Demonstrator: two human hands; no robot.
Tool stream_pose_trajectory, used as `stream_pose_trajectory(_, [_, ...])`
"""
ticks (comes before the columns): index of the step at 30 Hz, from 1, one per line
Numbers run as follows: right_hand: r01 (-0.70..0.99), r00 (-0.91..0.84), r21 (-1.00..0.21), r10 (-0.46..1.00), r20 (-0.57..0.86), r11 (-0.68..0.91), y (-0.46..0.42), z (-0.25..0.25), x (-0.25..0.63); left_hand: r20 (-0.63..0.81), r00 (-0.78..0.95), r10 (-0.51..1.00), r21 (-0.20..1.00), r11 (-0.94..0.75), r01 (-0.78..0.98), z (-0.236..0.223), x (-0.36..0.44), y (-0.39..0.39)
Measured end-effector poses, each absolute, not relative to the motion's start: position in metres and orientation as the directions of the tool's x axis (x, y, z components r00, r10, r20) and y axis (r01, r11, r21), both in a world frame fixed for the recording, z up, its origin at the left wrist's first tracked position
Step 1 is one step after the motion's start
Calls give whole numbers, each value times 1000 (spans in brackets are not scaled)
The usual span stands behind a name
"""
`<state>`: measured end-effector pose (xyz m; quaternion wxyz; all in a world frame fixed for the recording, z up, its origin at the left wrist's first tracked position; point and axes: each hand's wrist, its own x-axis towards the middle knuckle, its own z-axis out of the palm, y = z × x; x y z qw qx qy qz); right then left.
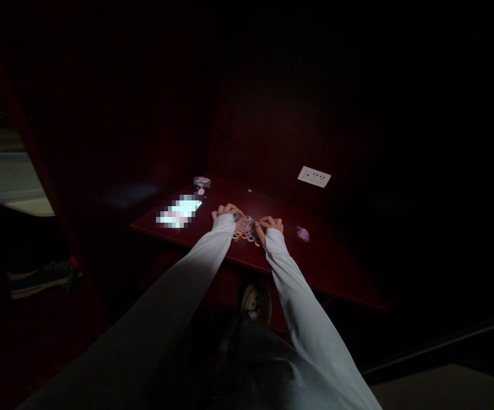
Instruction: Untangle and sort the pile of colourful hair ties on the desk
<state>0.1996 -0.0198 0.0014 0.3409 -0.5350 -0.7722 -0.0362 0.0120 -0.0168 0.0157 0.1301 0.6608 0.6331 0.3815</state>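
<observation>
Both my arms, in white sleeves, reach out to a dark red table [328,256]. My left hand [226,213] rests knuckles up at the left edge of a cluster of small coloured rings [244,233], fingers curled. My right hand [269,224] is at the cluster's right edge, fingers bent and pinched together over the rings. Whatever either hand holds is too small and dim to make out.
A bright blurred rectangle [179,211] lies left of my hands, with a small round lidded container [201,181] behind it. A little pink heap [302,233] sits to the right. A white socket plate [314,176] is on the back panel. A shoe [255,302] shows under the table.
</observation>
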Motion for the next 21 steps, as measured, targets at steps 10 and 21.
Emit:
stream_pose_trajectory(10, [855,-165,-323,803,573,407,-17,-2,200,301,-30,953,577,-157,802,12,13,-14])
stream_pose_trajectory(21, [847,-224,-321,833,507,423,-30,11,198,307,34,951,575,-214,790,10,8,-11])
